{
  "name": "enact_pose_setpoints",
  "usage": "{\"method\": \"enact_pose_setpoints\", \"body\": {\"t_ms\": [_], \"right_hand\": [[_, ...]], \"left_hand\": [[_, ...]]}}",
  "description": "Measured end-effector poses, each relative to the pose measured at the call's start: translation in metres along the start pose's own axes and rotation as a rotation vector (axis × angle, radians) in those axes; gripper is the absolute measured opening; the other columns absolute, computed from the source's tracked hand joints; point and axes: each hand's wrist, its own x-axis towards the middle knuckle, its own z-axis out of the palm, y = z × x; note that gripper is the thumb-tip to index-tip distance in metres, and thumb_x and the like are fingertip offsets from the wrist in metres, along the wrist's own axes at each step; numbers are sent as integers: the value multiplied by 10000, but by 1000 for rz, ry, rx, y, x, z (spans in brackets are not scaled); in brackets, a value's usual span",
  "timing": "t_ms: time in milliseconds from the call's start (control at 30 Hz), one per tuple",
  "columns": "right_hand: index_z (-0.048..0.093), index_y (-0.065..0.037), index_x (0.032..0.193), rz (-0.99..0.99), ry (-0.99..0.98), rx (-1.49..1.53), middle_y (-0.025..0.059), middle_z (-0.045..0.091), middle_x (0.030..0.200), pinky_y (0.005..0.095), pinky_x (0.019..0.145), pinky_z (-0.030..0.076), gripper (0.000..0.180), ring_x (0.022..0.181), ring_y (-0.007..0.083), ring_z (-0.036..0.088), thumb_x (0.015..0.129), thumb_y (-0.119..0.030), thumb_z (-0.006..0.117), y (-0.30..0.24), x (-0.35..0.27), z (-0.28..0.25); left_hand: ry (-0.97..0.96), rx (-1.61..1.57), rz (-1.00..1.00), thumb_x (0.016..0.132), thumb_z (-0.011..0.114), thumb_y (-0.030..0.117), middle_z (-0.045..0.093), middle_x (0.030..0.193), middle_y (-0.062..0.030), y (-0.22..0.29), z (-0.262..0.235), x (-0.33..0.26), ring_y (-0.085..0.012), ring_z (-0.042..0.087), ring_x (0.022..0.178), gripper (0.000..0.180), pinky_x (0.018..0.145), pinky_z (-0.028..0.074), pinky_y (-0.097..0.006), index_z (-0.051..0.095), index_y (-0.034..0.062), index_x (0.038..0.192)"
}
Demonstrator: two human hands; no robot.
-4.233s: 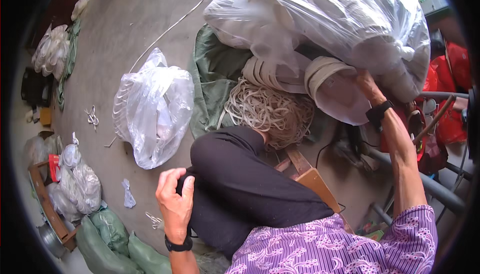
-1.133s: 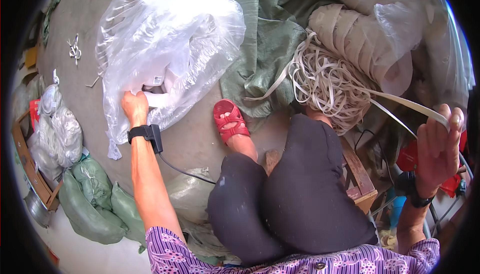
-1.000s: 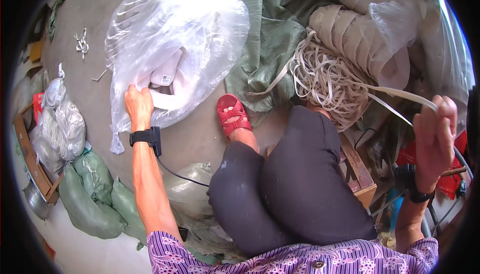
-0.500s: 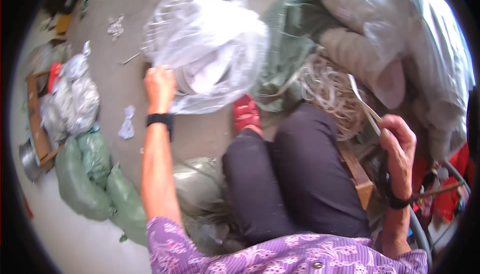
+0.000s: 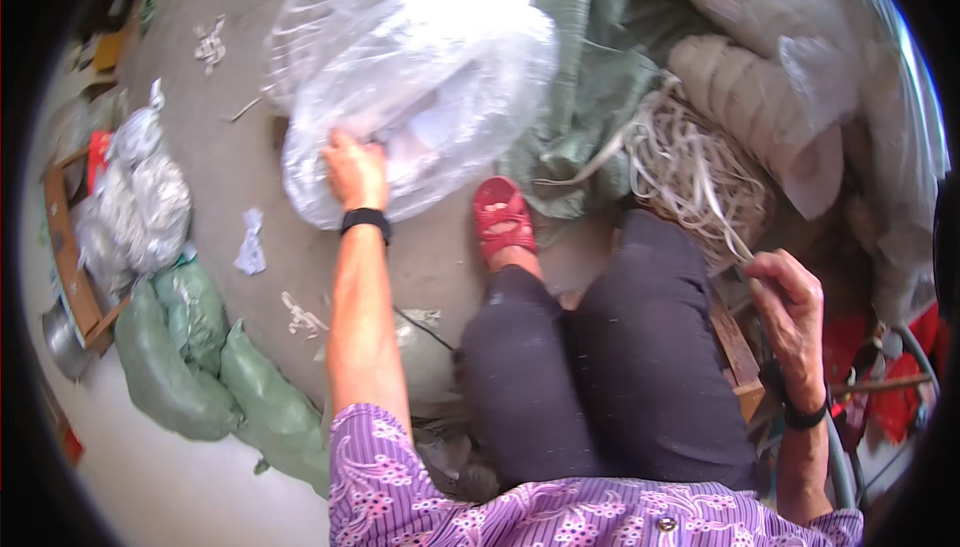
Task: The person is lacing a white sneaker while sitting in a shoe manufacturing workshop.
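My left hand (image 5: 356, 172) is at the near side of a large clear plastic bag (image 5: 330, 77), its fingers curled in at the bag's mouth. White flat pieces (image 5: 415, 137) show inside, close to the fingertips; what the fingers grip is hidden. On the other side, my right hand (image 5: 790, 297) pinches the end of a white strip. That strip (image 5: 733, 237) runs up into a tangled heap of white strips (image 5: 690, 167) beyond my right knee.
A green woven sack (image 5: 590, 87) lies between bag and heap. Clear-wrapped stacks of pale cup-like pieces (image 5: 750, 97) fill the far right. Stuffed green sacks (image 5: 170, 367) line the left. Scraps (image 5: 250, 242) lie on the floor. A wooden bar (image 5: 735, 352) is beside my right thigh.
My left hand has moved right, from the bag's left edge to its mouth. The bag has spread wider at the near side. My right hand has dropped slightly, the strip still pinched.
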Motion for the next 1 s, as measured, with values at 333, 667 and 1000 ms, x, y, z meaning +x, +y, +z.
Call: {"method": "enact_pose_setpoints", "body": {"t_ms": [333, 667, 1000], "right_hand": [[624, 7, 931, -4, 110, 2, 41, 593, 788, 242, 654, 429, 82, 722, 116, 546, 851, 0, 607, 9, 4, -17], [612, -62, 998, -182, 94, -644, 110, 523, 1164, 445, 874, 415, 273, 1083, 319, 505, 728, -49, 647, 17, 23, 1], [543, -2, 1186, -596, -25, 225, 178, 548, 1003, 377, 784, 481, 492, 902, 293, 581, 828, -306, 691, -150, 25, 38]], "left_hand": [[-22, -174, 254, 744, 608, 54, 669, 786, -168, 20, -121, 7, -293, 641, 678, 377, 670, 510, -395, 645, 39, 1119], [271, -1389, 73, 949, 531, 171, 625, 1076, -45, 22, -196, -45, -137, 578, 1005, 267, 904, 455, -296, 642, 5, 1125], [517, -1134, 332, 872, 561, 0, 611, 1127, -76, 84, -240, -124, -155, 600, 982, 369, 877, 487, -286, 581, 27, 1240]]}}
